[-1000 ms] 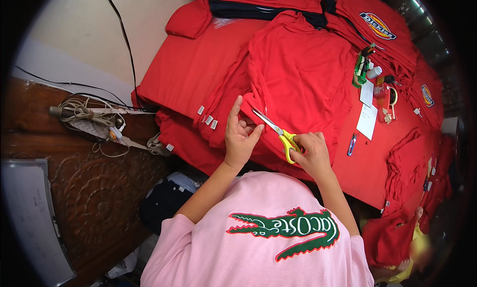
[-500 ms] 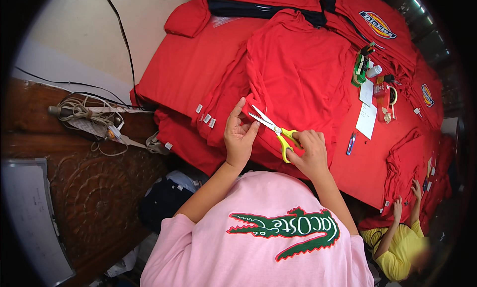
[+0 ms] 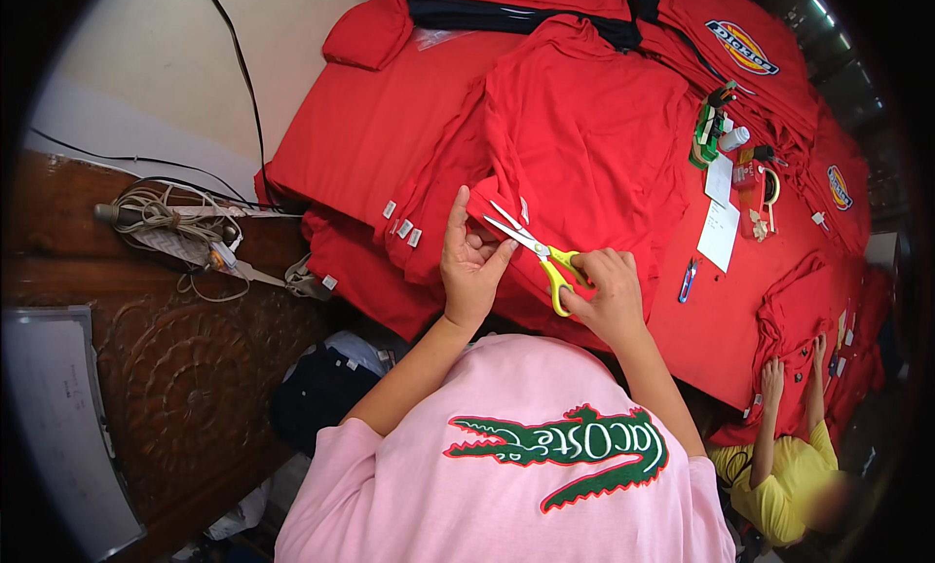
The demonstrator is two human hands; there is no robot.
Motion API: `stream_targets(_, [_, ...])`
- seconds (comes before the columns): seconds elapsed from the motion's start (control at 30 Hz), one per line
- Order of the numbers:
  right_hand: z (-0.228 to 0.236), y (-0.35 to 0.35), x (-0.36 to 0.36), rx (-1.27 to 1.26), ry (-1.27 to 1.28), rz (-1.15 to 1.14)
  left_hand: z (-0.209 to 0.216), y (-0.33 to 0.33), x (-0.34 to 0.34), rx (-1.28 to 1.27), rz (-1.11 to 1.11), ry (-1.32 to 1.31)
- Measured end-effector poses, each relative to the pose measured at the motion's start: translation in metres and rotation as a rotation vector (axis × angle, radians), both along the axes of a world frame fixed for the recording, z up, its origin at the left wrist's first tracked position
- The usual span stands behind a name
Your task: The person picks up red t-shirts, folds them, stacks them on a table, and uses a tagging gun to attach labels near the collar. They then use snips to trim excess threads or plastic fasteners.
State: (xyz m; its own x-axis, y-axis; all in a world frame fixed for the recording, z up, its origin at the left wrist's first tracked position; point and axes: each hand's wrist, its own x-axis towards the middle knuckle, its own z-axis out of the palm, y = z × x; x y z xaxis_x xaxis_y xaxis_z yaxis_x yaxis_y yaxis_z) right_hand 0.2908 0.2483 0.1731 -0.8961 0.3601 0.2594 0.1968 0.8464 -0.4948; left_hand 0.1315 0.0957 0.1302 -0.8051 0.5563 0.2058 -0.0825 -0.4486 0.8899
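Pinching the soft red shirt [image 3: 584, 125] with our left hand [image 3: 472, 261], our right hand [image 3: 606, 295] grips yellow-handled steel scissors [image 3: 536, 251].

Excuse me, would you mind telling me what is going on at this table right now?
A person in a pink shirt works at a red shirt lying on a stack of red garments. The left hand pinches the shirt's edge, and the right hand holds yellow-handled scissors, blades open at that edge. Another person in yellow handles red garments at the lower right.
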Motion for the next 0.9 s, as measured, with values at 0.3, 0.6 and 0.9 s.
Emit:
stream_targets(0.3, [-0.016, 0.003, 0.014, -0.070, 0.021, -0.005, -0.016, 0.003, -0.001, -0.080, 0.051, 0.042])
stream_targets(0.6, [-0.008, 0.002, 0.001, -0.066, 0.011, -0.007, 0.000, 0.001, -0.006, -0.018, 0.090, 0.007])
stream_targets(0.9, [-0.006, -0.006, -0.008, -0.108, 0.022, 0.029, -0.005, -0.007, -0.005, -0.027, 0.037, 0.003])
